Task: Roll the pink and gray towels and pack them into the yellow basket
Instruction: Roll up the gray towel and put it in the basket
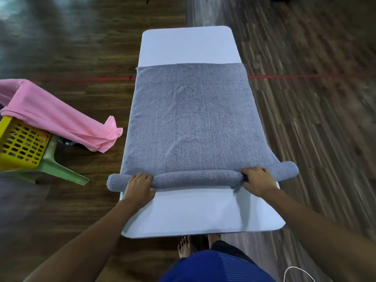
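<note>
Counts: two towels, one gray and one pink; one basket; one table; two hands; two bare feet.
Landmark: the white table, a long board with rounded corners that runs away from the person over the wooden floor.
Gray towel: lies on the table and covers its middle, with bare table showing at the far end and the near end.
Gray towel, flat part: its long axis runs along the table's length, with the stitched hem toward the table's far end.
Gray towel, rolled part: the near end is wound into a tube whose long axis lies across the table. Both tube ends stick out past the table's side edges.
Left hand: at the table's left edge, fingers curled over the top of the tube and thumb on its near side, gripping it.
Right hand: near the table's right edge, gripping the tube the same way.
Pink towel: unrolled, left of the table and apart from it, draped over the basket's rim. Its loose end points toward the table's left edge.
Yellow basket: well left of the table, slotted wall showing, on a green stool.
Red line: crosses the floor on both sides of the table.
Feet: just beyond the table's near end.
White cable: on the floor, nearer than the table's near right corner.
</note>
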Tool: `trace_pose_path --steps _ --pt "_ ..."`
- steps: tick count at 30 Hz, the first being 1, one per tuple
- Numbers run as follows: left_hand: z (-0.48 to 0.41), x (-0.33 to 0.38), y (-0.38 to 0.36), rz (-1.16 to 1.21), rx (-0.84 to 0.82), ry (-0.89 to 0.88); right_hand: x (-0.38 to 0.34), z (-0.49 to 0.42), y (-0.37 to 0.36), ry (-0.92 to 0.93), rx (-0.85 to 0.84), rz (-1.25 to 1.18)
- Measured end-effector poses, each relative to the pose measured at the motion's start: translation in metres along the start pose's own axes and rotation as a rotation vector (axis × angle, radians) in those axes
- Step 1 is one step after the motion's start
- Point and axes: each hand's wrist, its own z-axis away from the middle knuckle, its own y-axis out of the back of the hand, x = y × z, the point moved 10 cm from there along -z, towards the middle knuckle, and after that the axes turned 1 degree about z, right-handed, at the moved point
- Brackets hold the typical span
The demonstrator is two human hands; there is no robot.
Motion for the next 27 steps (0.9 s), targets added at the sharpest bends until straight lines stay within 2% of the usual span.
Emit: trace_pose_path --steps 2,4,6,10,12,16,19,23,25,27 --pt "-0.001 -0.007 -0.008 -0.004 -0.130 0.042 0.003 -0.002 -0.005 -0.028 -0.123 0.012" --pt "-0.001 -0.015 -0.015 0.088 -0.261 0.103 0.008 -0.004 -0.016 -0.070 -0.238 -0.036" --pt "-0.002 -0.022 -0.015 0.200 -0.280 0.143 0.014 -0.005 -0.018 -0.095 -0.207 -0.101" --pt "-0.006 -0.024 0.016 0.118 0.091 0.022 0.013 -0.003 0.006 -0.025 0.153 -0.044" --pt "-0.002 -0.014 0.022 0.147 0.181 -0.055 0.010 0.003 0.013 0.015 0.253 -0.072" --pt "0.011 -0.003 0.003 0.091 0.060 -0.151 0.006 0.016 -0.001 0.054 0.198 -0.064" --pt "0.016 -0.009 -0.015 0.005 -0.071 -0.131 0.007 0.023 -0.013 0.089 0.160 -0.044" --pt "0.014 -0.007 -0.008 0.029 -0.037 -0.092 0.006 0.024 -0.006 0.058 0.221 -0.054" --pt "0.012 -0.009 -0.008 0.079 -0.094 -0.052 0.004 0.020 -0.005 0.049 0.155 -0.024" --pt "0.010 -0.016 -0.014 0.150 -0.236 0.012 0.002 0.016 -0.003 0.042 0.051 0.004"
